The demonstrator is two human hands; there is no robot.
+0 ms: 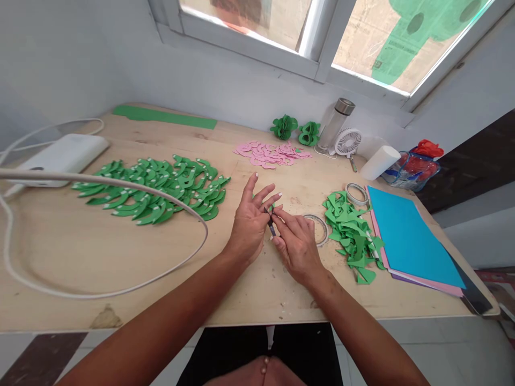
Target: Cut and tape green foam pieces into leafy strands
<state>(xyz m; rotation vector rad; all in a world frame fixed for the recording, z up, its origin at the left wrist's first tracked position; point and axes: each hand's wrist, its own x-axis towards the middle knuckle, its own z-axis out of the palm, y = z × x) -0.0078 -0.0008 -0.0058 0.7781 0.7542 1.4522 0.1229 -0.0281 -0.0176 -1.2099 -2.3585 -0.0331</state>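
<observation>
Both hands meet over the middle of the wooden table [161, 268]. My left hand [249, 222] has its thumb bent in and other fingers spread, with a bit of green paper at its fingertips. In my right hand [296, 244], the fingers and thumb close round a small dark tool [271, 222], which looks like a cutter or small scissors; its tip is at my left thumb. A roll of tape [322, 230] lies just right of my right hand. To the left spreads a heap of curved green paper pieces [161, 187] with small white tabs.
Pink cut-outs [269, 154], two green paper balls [309, 133], a bottle [333, 126] and a fan [348, 142] stand behind. Green scraps [354, 230] and blue sheets [414, 236] lie right. A white cable [185, 212] loops up at the left beside a white box [64, 155].
</observation>
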